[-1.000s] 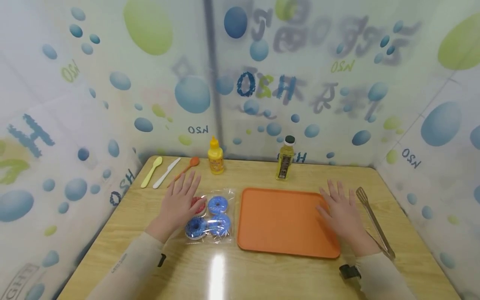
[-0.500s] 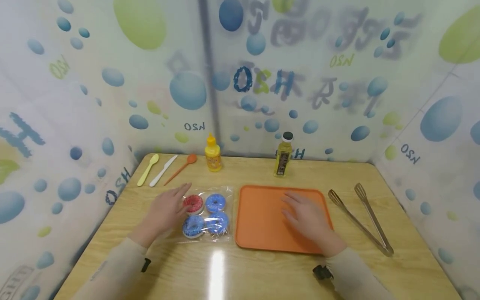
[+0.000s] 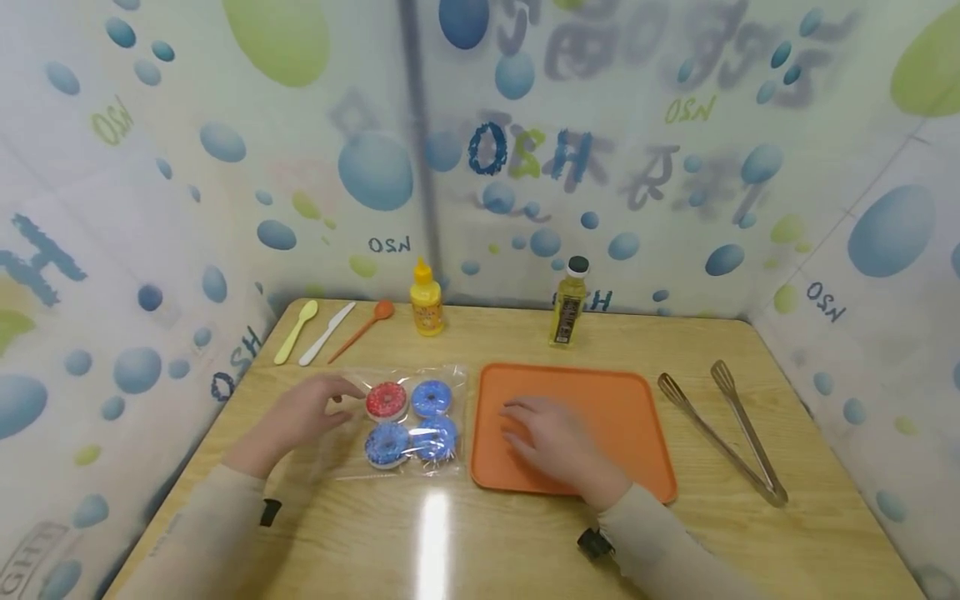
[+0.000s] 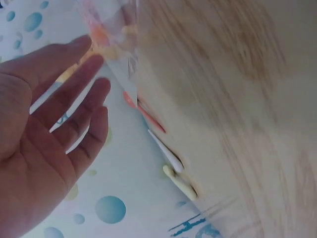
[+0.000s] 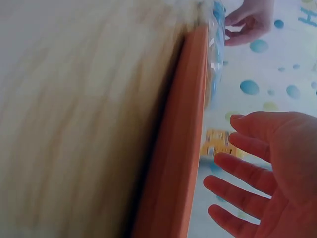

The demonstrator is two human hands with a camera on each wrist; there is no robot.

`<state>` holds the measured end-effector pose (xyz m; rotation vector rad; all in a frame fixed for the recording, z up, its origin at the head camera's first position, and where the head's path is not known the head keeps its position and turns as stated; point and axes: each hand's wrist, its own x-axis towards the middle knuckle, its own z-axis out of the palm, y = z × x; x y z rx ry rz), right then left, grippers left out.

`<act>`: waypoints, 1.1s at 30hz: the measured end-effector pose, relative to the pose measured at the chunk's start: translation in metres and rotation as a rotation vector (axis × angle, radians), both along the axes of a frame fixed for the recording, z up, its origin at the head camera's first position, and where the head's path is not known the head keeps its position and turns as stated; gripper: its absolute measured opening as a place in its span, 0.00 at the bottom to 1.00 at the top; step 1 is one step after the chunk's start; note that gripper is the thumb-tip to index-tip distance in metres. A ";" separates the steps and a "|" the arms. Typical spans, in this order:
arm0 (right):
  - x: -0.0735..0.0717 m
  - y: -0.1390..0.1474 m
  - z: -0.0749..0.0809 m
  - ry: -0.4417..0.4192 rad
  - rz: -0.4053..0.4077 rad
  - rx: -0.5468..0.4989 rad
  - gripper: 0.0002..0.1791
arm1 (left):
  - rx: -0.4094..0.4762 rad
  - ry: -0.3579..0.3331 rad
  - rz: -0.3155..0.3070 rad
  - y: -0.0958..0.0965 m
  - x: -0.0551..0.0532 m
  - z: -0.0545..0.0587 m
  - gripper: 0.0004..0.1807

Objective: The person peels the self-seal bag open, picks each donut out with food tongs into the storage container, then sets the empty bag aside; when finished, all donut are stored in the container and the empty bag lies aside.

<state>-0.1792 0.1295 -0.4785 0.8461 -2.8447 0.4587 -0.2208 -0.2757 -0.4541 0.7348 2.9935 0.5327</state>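
Note:
A clear plastic pack lies flat left of the tray, with one red toy donut and several blue ones inside. My left hand is at the pack's left edge, fingertips close beside the red donut. In the left wrist view its fingers are loosely bent, with nothing between them and the thumb. Over the left half of the orange tray hovers my right hand. The right wrist view shows its fingers spread and relaxed, holding nothing, beside the tray's edge.
Metal tongs lie spread at the right. Along the back left are a yellow spoon, a white knife and an orange spoon. A yellow squeeze bottle and a dark-capped bottle stand near the back wall.
My right hand has swept left from the tray's right edge to above its left half. My left hand has drawn back leftward from over the pack, uncovering the red donut.

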 end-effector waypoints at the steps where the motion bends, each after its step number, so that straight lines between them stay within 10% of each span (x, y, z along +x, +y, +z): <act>1: 0.001 -0.004 0.000 -0.005 0.010 -0.003 0.21 | -0.005 -0.016 -0.011 -0.003 -0.002 0.000 0.15; 18: 0.006 -0.046 -0.003 -0.036 0.208 -0.030 0.21 | 0.028 -0.228 -0.037 -0.019 -0.010 -0.003 0.12; 33: 0.009 -0.065 0.000 -0.101 0.267 -0.060 0.17 | 0.034 -0.213 -0.097 -0.015 -0.010 -0.013 0.14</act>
